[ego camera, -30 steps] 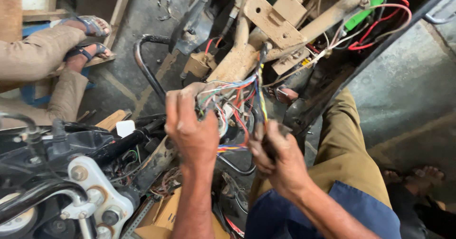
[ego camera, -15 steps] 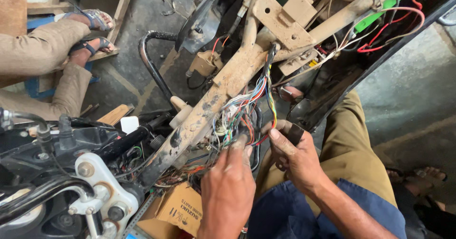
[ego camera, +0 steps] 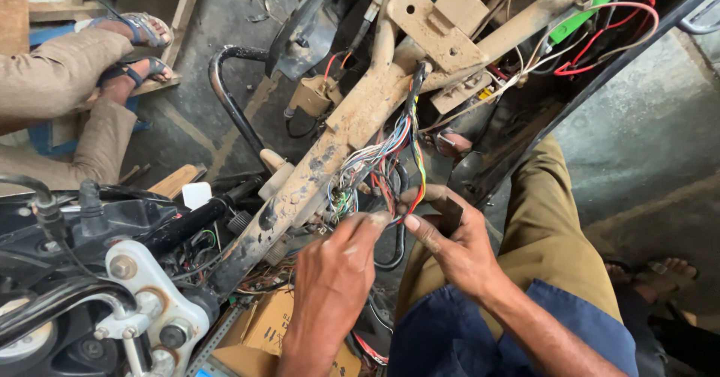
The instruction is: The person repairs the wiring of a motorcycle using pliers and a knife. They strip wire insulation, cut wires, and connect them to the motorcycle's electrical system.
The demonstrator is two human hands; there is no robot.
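Both hands work the tangled multicoloured wire bundle (ego camera: 382, 171): left hand (ego camera: 334, 272) pinching strands, right hand (ego camera: 457, 246) apparently gripping a dark connector (ego camera: 450, 213), steadying it.

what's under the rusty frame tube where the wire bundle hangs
Under the rusty frame tube hangs the wire bundle; both hands, left hand and right hand, finger it. A cardboard box lies lower. The hands hide the wire ends.

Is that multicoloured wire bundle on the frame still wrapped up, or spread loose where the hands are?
Spread loose. The wire bundle leaves a black sleeve higher on the muddy frame and fans into separate coloured strands by the left hand and right hand.
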